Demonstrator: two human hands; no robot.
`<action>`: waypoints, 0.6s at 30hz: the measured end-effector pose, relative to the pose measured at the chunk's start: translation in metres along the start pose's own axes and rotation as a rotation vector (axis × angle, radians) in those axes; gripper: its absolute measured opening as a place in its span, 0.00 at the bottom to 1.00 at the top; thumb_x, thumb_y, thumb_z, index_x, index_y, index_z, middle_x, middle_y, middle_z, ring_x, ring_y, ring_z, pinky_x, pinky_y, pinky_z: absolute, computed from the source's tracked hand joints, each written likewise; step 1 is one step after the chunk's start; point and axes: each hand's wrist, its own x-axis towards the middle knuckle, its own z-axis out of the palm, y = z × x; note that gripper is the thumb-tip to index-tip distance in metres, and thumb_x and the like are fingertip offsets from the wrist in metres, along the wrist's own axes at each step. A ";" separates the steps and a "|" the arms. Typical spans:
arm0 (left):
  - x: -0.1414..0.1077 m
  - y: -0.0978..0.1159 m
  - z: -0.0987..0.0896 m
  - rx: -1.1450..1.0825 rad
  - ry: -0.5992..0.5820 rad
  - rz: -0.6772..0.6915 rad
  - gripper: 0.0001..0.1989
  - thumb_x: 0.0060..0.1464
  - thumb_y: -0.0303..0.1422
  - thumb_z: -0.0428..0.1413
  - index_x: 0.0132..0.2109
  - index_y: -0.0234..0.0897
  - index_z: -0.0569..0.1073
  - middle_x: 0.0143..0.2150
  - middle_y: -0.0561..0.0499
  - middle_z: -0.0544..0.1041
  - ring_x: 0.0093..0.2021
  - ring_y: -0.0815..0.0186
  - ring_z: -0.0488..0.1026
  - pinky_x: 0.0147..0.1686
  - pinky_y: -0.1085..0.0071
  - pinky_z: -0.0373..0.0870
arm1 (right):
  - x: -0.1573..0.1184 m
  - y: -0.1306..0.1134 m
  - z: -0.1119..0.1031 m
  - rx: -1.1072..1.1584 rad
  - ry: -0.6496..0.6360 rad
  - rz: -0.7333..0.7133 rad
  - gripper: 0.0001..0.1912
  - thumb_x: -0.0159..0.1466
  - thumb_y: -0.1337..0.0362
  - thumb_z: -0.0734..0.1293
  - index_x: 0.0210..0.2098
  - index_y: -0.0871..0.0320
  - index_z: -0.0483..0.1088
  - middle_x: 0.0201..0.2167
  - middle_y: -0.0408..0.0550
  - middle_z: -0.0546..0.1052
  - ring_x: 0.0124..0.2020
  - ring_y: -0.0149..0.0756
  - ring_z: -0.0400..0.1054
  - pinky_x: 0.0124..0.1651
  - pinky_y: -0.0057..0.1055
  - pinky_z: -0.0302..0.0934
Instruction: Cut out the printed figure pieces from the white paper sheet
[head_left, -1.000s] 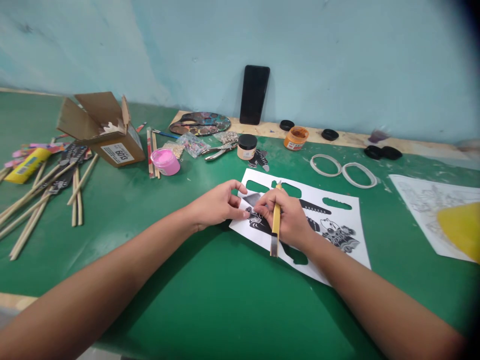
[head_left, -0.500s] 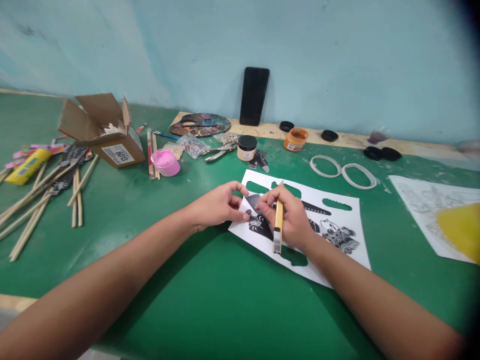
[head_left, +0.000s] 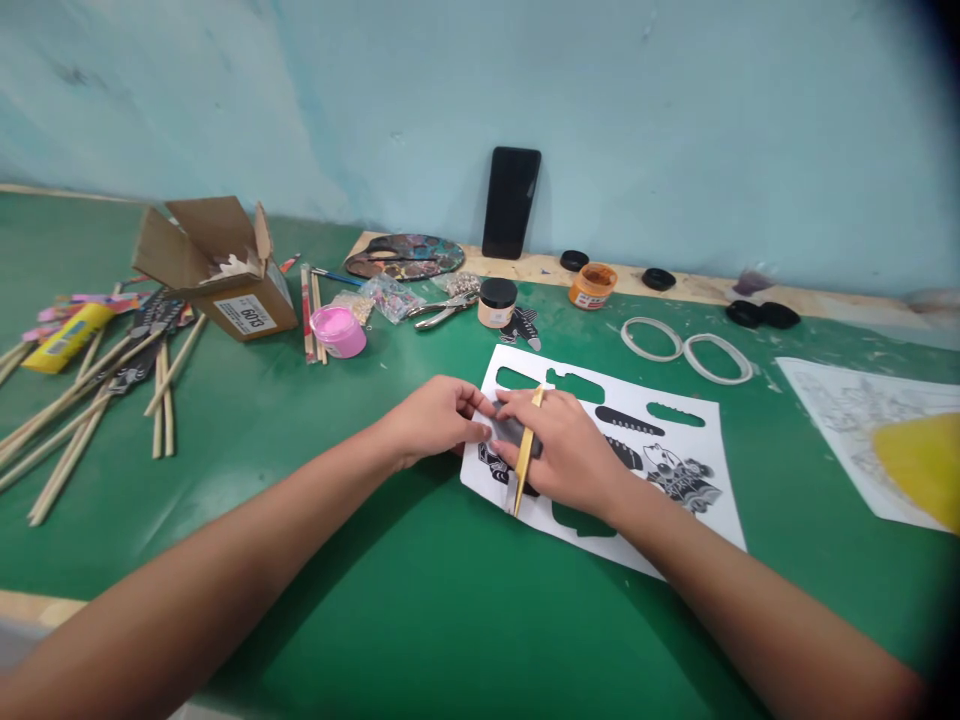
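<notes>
A white printed sheet [head_left: 697, 425] with black-and-white figures and several cut-out holes lies on the green table. My left hand [head_left: 442, 420] is closed at the sheet's left edge, thumb and fingers pinching the paper there. My right hand [head_left: 566, 440] holds a yellow utility knife [head_left: 528, 455] across its palm, the tool's metal end slanting down towards me. Its fingertips also reach a dark grey paper piece [head_left: 508, 428] between the two hands. How firmly they grip that piece is hidden. A dark shoe-like cutout [head_left: 521, 325] lies just beyond the sheet.
At left are an open cardboard box [head_left: 247, 305], wooden sticks [head_left: 67, 440] and a yellow tube [head_left: 71, 338]. Pliers [head_left: 446, 312], a pink pot [head_left: 339, 332], a black-lidded jar [head_left: 497, 303] and an orange pot [head_left: 593, 287] stand behind. White rings [head_left: 718, 360] lie at right.
My right hand has shifted left towards my left hand and turned flatter, the knife now slanting. The grey piece shows lower between the hands. The view has shifted slightly.
</notes>
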 end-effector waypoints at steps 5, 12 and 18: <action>-0.001 -0.007 0.012 0.048 0.141 0.106 0.09 0.49 0.26 0.61 0.40 0.33 0.75 0.32 0.51 0.75 0.28 0.69 0.72 0.27 0.73 0.67 | 0.002 -0.003 -0.030 0.020 0.007 -0.017 0.16 0.66 0.63 0.65 0.54 0.55 0.68 0.58 0.56 0.73 0.57 0.53 0.68 0.59 0.56 0.57; -0.015 -0.001 0.020 0.482 0.209 0.320 0.12 0.55 0.31 0.57 0.45 0.35 0.80 0.35 0.47 0.78 0.31 0.62 0.71 0.33 0.67 0.65 | -0.025 -0.031 -0.060 0.529 0.313 0.418 0.26 0.74 0.49 0.48 0.56 0.55 0.69 0.23 0.46 0.77 0.28 0.38 0.74 0.38 0.37 0.69; -0.030 0.012 0.017 0.827 0.106 0.306 0.13 0.57 0.30 0.52 0.29 0.36 0.79 0.23 0.48 0.72 0.24 0.63 0.66 0.27 0.68 0.57 | -0.043 -0.008 -0.020 0.045 0.314 0.442 0.18 0.72 0.53 0.55 0.49 0.56 0.70 0.41 0.54 0.80 0.41 0.47 0.74 0.44 0.46 0.67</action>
